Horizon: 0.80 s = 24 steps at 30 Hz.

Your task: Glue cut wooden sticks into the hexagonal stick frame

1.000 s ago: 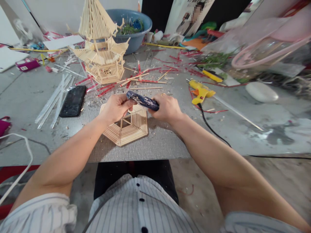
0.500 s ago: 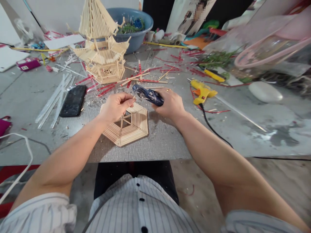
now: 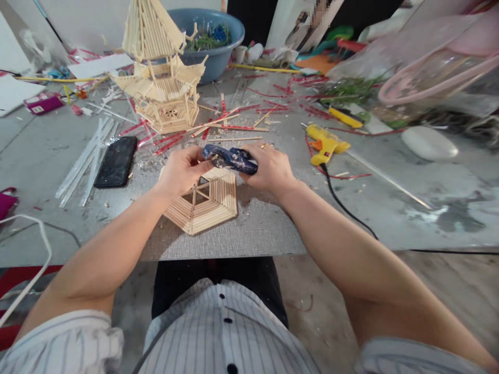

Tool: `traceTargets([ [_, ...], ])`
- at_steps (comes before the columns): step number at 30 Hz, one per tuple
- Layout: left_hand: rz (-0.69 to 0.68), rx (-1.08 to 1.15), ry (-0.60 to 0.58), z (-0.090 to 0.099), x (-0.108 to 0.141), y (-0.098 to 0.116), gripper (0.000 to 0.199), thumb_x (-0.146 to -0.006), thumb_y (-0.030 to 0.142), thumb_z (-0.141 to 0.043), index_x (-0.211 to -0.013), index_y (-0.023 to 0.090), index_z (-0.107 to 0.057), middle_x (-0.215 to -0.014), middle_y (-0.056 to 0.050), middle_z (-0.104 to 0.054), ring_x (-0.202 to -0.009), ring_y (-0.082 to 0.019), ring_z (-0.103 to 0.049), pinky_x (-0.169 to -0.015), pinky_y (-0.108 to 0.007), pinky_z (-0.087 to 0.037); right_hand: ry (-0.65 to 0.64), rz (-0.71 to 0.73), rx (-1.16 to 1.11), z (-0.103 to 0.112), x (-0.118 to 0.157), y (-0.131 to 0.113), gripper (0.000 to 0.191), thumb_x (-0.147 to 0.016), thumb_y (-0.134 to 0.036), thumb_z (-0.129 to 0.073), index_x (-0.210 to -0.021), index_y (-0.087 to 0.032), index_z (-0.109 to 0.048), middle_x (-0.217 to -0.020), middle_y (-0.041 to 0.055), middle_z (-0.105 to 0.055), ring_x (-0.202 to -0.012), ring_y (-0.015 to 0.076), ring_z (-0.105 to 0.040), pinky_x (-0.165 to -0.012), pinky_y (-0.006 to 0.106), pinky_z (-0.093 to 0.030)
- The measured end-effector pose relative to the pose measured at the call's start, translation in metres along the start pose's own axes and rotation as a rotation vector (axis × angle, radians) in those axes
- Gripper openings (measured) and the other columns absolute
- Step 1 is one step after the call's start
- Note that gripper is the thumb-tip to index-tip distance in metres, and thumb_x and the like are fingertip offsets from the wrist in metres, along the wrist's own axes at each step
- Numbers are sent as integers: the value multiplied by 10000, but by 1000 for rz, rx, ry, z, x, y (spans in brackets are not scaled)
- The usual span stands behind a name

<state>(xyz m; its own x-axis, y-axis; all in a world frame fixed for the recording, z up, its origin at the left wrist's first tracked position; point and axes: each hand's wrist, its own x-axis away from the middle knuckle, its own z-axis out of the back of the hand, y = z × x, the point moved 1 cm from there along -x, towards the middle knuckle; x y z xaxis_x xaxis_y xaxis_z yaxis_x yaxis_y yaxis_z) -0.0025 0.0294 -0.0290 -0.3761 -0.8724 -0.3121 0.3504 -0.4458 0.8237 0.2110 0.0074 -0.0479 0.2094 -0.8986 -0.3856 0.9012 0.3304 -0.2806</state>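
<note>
"One view, head. Left hand (image 3: 181, 169)?"

"Thumb and fingers drawn together in a pinch at the tip of the tool (image 3: 242, 161). Can't tell what sits in the pinch; it's hidden."

"Right hand (image 3: 271, 166)?"

"Curled closed round the tool's handle end. Tool's dark blue, scuffed, pale-flecked, curved head, held over the panel (image 3: 222, 200)."

"And the panel?"

"Pale wood sticks in nested rows, angular outline, open middle crossed by spokes. Flat on the table (image 3: 265, 234) near its front edge. Table's grey, fine-textured."

"Rest?"

"Pagoda (image 3: 169, 92), similar sticks, steep roof, upright beyond the hands. Round blue basin (image 3: 218, 66) behind it. Left: glossy black phone (image 3: 116, 163) beside clear straight rods (image 3: 93, 161). Right: yellow plastic glue gun (image 3: 331, 140); smooth white oval lump (image 3: 429, 143) past it. Thin red strips (image 3: 169, 144) strewn round the pagoda's foot."
</note>
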Motion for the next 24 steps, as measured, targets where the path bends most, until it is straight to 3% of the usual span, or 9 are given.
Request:
traceTargets([
  [5, -17, -38, 57, -1, 1, 5, 111, -728, 282, -667, -714, 184, -616, -585, 26, -524, -553, -95, -446, -489, -234, -316, 0, 4, 6, 0, 1, 0, 445, -708, -322, -589, -1140, -214, -583, -1098, 99, -640, -1017, 283, -576, -834, 398, -440],
  [24, 3, -33, 43, -2, 1, 6, 136, -721, 288, -676, -694, 179, -598, -575, 32, -508, -564, -91, -431, -494, -227, -305, -37, -27, 29, 4, 1, -5, 417, -703, -328, -582, -1104, -217, -606, -1086, 96, -657, -999, 295, -586, -774, 386, -442],
])
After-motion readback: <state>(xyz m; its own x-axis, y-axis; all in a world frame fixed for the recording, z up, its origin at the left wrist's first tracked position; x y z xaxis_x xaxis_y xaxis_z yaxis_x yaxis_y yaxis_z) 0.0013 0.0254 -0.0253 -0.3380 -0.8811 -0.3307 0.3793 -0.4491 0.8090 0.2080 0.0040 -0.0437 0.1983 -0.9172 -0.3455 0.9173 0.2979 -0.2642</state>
